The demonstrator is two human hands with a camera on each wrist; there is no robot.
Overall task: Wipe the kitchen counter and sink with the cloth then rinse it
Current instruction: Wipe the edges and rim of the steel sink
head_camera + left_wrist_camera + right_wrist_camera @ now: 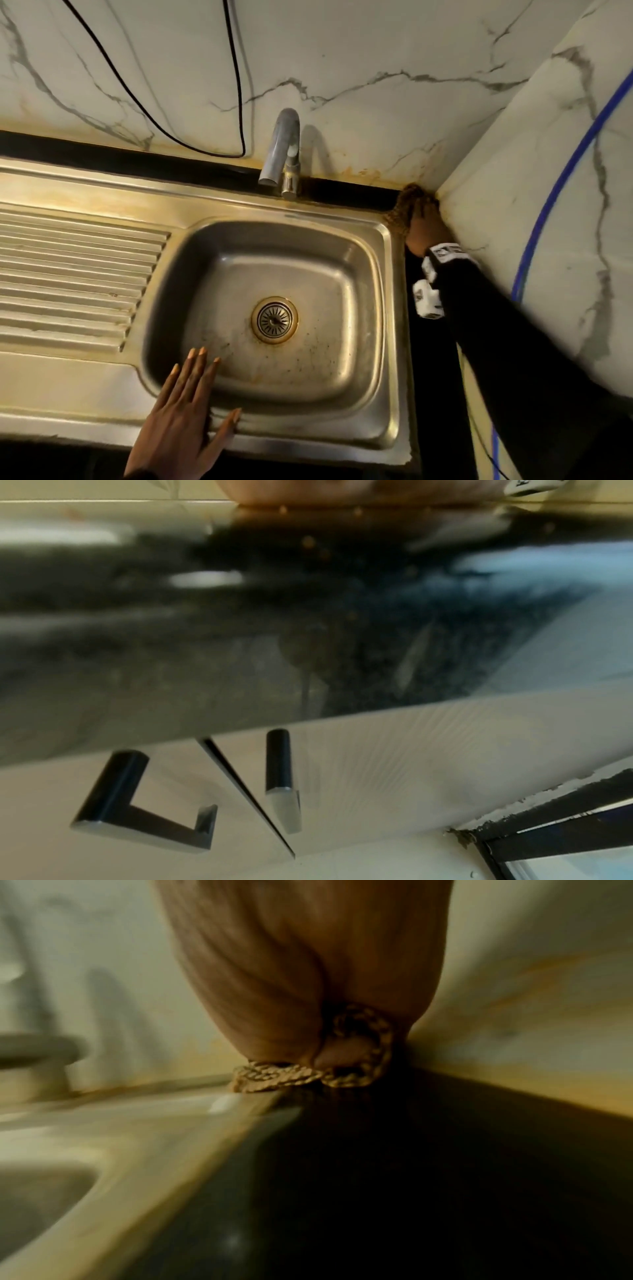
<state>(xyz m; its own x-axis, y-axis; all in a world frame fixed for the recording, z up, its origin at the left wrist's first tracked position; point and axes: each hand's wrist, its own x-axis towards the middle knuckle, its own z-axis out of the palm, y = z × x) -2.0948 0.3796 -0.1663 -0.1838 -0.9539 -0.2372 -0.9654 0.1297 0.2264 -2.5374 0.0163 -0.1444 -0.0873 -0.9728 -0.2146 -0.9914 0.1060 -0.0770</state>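
Observation:
A brown knitted cloth (401,209) is bunched in the back right corner where the two marble walls meet. My right hand (424,219) grips it and presses it onto the black counter (346,193). In the right wrist view the cloth (274,1076) pokes out from under my curled fingers (342,1053) on the dark counter (411,1177). My left hand (202,387) lies flat on the front rim of the steel sink (388,260). Its fingers are straight and reach over the basin edge. The left wrist view shows only the base of the left hand (291,490).
A faucet (284,150) stands behind the basin, with the drain (274,319) in the middle and a ribbed drainboard (68,274) to the left. A black cable (236,85) and a blue hose (561,178) hang on the walls. Cabinet handles (137,804) sit below the counter's front edge.

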